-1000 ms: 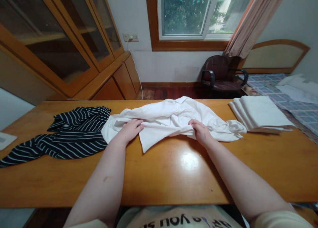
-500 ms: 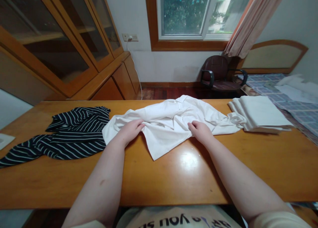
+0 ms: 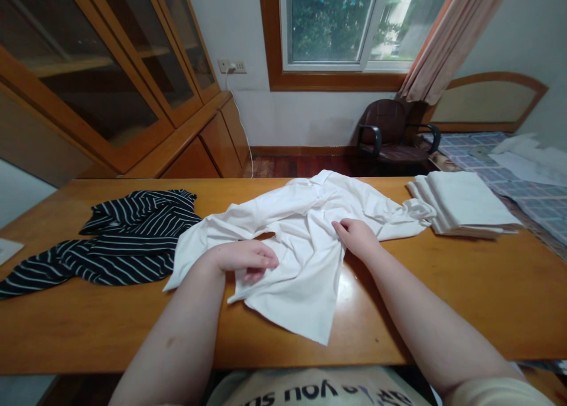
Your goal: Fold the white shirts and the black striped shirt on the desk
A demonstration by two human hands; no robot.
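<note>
Where the white shirt (image 3: 292, 300) lies: across the middle of the wooden table (image 3: 88, 329), creased, one corner pointing toward the near edge but short of it.

Right hand (image 3: 358, 238): closed in a narrow pinch, thumb and forefinger holding the shirt near its middle. A pull from here alone could drag the cloth askew and deepen the creases running out from the grip.

Left hand (image 3: 248, 259): fingers curled loosely over the shirt's left part; I cannot tell whether they hold any fabric. If they do not, that side could slip or fold under.

Gap in the cloth: table shows just beyond the left hand, so fingers passing there could snag the loose layer.

Black-and-white striped garment (image 3: 133, 241): touching the white shirt's left end; a sideways sweep could bunch the two together.

Stack of folded white cloth (image 3: 469, 202): at the right, beside the shirt's bunched end, which seems to touch it. A sharp tug or spread toward that side could nudge the layers out of line.
</note>
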